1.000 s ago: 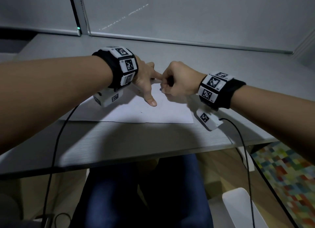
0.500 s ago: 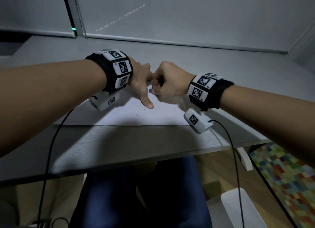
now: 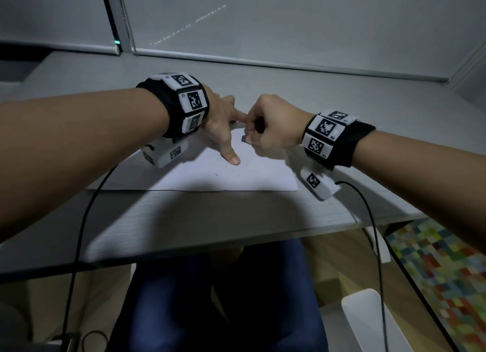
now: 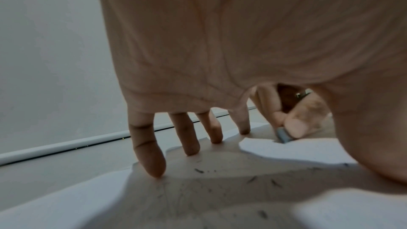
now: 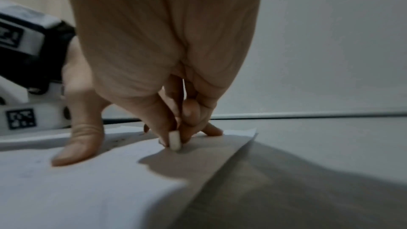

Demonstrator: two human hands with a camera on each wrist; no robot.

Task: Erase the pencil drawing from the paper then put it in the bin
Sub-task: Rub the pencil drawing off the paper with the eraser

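A white sheet of paper (image 3: 200,173) lies flat on the grey desk (image 3: 184,220). My left hand (image 3: 223,125) is spread on the paper, its straight fingertips (image 4: 154,168) and thumb pressing the sheet down. My right hand (image 3: 265,130) pinches a small eraser (image 5: 174,140) between thumb and curled fingers, its tip touching the paper near the far right corner. The eraser (image 4: 283,134) looks bluish in the left wrist view. Dark eraser crumbs (image 4: 253,179) are scattered on the sheet under my left palm. The pencil drawing itself is hidden by the hands.
A white bin (image 3: 368,322) stands on the floor at the lower right, under the desk's right end. Black cables (image 3: 79,233) hang from both wrists over the front edge. A window sill (image 3: 263,62) runs along the back. My legs are under the desk.
Both hands stay on the paper, close together. The right hand with the eraser has shifted slightly over the sheet, and the head view has moved a little.
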